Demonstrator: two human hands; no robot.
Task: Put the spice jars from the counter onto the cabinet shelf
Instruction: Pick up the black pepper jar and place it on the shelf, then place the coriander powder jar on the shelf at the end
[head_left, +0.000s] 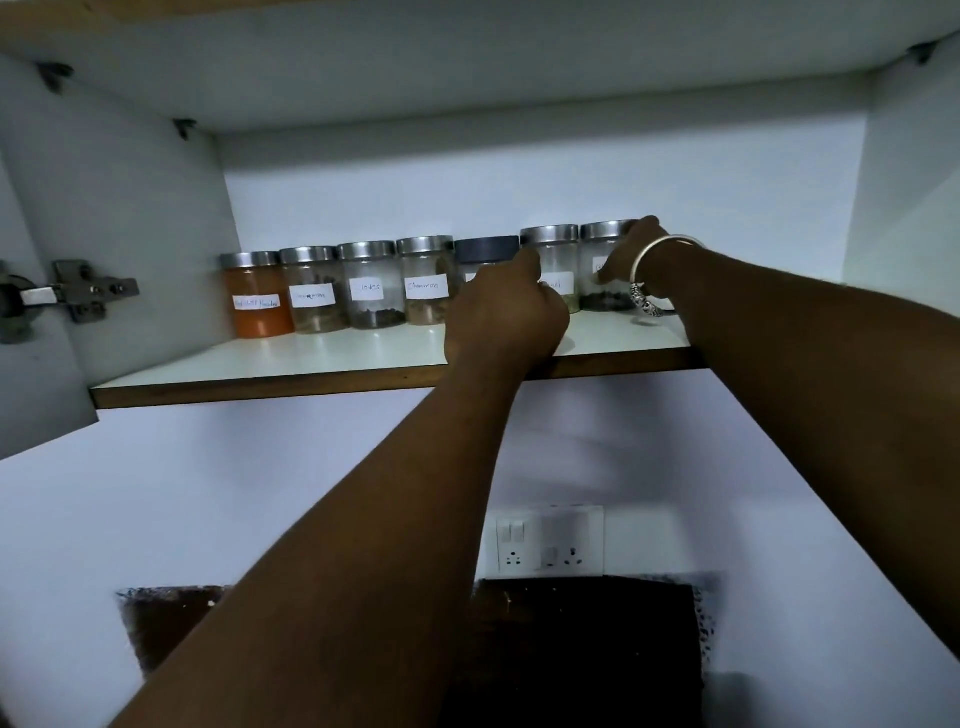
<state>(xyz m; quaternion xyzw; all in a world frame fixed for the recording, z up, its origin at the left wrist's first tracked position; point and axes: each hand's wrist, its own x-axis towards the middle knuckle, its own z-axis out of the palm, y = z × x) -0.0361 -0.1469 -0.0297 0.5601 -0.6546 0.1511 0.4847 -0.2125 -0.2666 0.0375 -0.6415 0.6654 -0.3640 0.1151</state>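
Both bare arms stretched up and forward, left hand (506, 306) curled round dark-lidded jar (485, 248), right hand (631, 254) gripping end jar (605, 240), bangles (645, 304) on right wrist

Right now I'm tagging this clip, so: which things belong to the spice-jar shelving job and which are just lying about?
Job: spice jars, cabinet shelf, left hand at the dark-lidded jar, right hand gripping the rightmost jar.
Lying about: door hinge, wall socket panel, bangle.
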